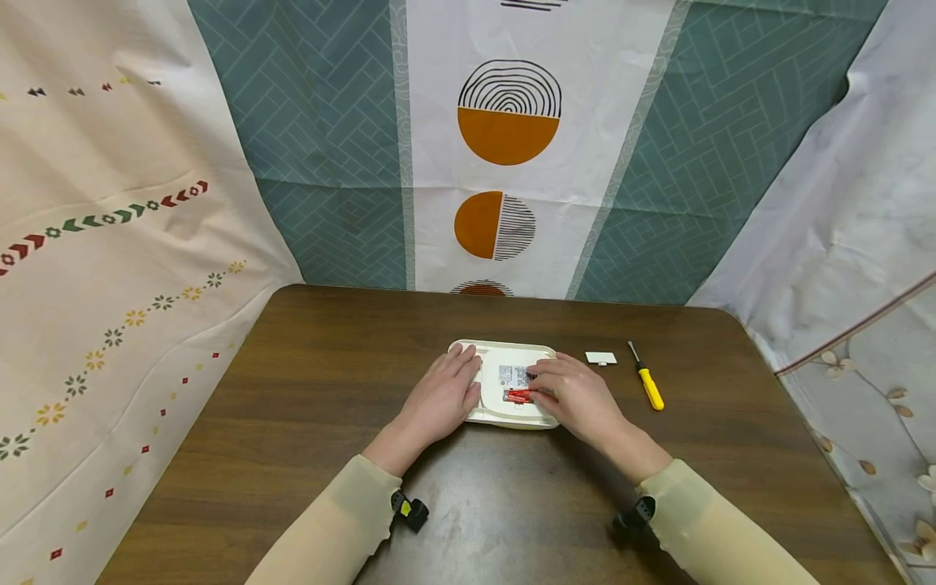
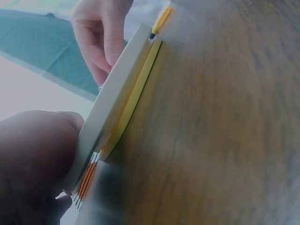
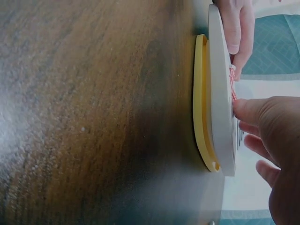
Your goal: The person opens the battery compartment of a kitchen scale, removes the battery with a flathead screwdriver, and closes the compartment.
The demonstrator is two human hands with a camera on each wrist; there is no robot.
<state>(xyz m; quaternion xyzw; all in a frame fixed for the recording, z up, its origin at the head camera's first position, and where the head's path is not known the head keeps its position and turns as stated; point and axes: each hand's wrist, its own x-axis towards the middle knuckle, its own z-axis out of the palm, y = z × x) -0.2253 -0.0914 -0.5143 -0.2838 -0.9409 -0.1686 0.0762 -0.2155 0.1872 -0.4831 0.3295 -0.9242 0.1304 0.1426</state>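
Note:
A white, rounded rectangular device (image 1: 500, 413) with a printed label lies back side up on the table, a yellow part (image 3: 200, 108) showing beneath it. My left hand (image 1: 440, 385) rests on its left end, fingers and thumb on the white casing. A red battery (image 1: 516, 396) is at the device's near right portion; in the right wrist view its red and white side shows above the casing. My right hand (image 1: 574, 393) pinches the battery at its right end between thumb and fingers, partly hiding it.
Right of the device lies a small white cover (image 1: 600, 357) with a tab. Farther right is a screwdriver (image 1: 649, 387) with a yellow handle. Patterned cloths (image 1: 329, 162) hang behind and beside the brown wooden table (image 1: 351, 357).

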